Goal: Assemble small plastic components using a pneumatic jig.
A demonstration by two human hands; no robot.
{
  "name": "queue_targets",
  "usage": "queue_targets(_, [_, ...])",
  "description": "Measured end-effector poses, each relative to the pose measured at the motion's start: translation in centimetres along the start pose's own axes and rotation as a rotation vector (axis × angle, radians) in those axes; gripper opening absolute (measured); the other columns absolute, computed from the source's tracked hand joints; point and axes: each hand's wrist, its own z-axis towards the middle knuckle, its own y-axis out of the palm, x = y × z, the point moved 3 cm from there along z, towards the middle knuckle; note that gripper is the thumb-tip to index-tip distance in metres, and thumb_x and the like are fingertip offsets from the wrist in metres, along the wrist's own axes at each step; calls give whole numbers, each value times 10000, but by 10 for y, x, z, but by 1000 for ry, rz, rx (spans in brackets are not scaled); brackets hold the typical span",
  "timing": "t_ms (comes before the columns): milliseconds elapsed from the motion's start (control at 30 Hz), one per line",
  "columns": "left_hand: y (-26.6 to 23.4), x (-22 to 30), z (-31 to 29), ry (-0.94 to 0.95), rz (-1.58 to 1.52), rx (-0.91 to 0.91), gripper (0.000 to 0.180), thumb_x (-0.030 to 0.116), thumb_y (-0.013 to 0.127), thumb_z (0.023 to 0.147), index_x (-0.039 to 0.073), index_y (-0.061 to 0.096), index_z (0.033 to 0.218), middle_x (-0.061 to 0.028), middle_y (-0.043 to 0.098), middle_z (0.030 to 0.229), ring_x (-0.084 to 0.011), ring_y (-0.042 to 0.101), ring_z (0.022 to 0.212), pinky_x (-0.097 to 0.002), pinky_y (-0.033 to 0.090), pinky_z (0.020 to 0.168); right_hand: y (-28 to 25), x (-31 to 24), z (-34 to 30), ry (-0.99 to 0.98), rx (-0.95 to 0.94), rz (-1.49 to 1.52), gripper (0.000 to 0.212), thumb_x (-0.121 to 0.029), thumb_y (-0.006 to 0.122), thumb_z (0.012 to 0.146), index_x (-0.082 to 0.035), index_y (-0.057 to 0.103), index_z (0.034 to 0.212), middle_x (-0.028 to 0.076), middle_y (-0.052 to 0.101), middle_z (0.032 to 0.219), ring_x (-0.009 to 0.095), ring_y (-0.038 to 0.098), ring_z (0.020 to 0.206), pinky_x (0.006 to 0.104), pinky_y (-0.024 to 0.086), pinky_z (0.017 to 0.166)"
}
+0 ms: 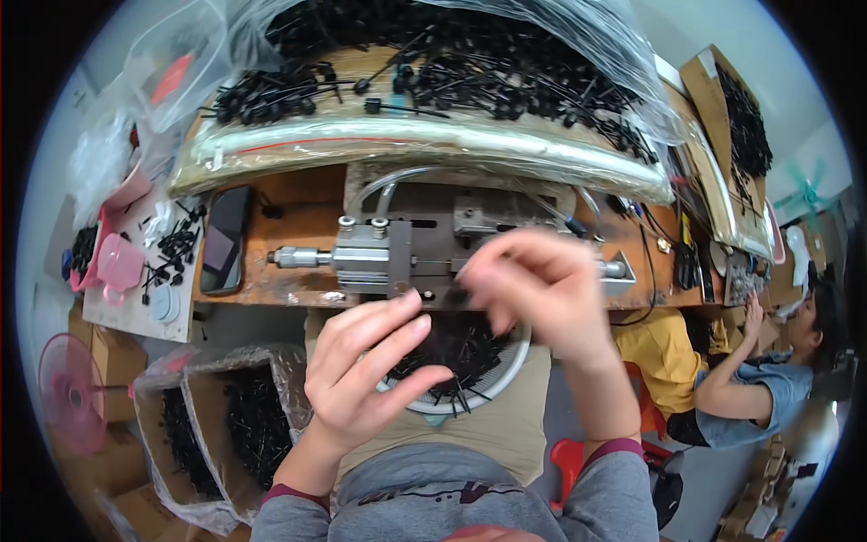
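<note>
My left hand (366, 366) hovers over a round white bowl (502, 379) on my lap that is full of small black pin-like parts (456, 348); its fingers are spread and curled down among the parts. My right hand (540, 285) is raised and blurred just in front of a metal pneumatic press (370, 255) on the wooden bench, fingertips pinched together at the fixture (459, 291), apparently on a small black part that is hard to make out.
A plastic-wrapped board piled with black parts (424, 63) sits behind the press. A dark phone (224, 239) lies at left, pink cups (113, 266) beyond it. Bagged boxes of black parts (239, 425) stand at lower left. Another person (768, 379) sits at right.
</note>
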Motion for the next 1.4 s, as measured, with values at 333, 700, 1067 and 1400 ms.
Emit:
queue_targets(333, [24,-4,-30,-70,-201,-148,656,48,843,705,-26,539,1282,-243,631,1198,-245,704,861,-302,588,743,-217,-27,74,-368,742,-1446,205,-107,709,819,-87,726,1023,77,684,897,238,655,744,348,519,697])
queue_targets(700, [28,-2,-35,-61,-198,-162,545,24,810,721,3,603,1224,-172,690,1143,-179,703,748,-261,547,618,-49,-47,163,-932,37,-1453,316,-139,714,780,-105,672,1092,57,680,1058,251,631,1024,379,551,816])
queue_targets(1067, [11,-10,-52,-34,-100,-250,689,-59,748,700,-1,478,1332,-231,688,1120,-217,711,672,-286,531,623,-34,-24,225,-185,-160,-1599,548,-176,711,679,3,573,1178,241,664,1090,385,629,1030,430,522,867])
queue_targets(1400, [3,-19,-50,-64,-68,-185,645,-93,698,745,-28,456,1339,-250,688,1094,-214,696,628,-283,537,661,-12,-29,220,-367,-364,-1657,457,-116,691,653,-67,677,1107,178,682,1073,350,628,1051,422,518,868])
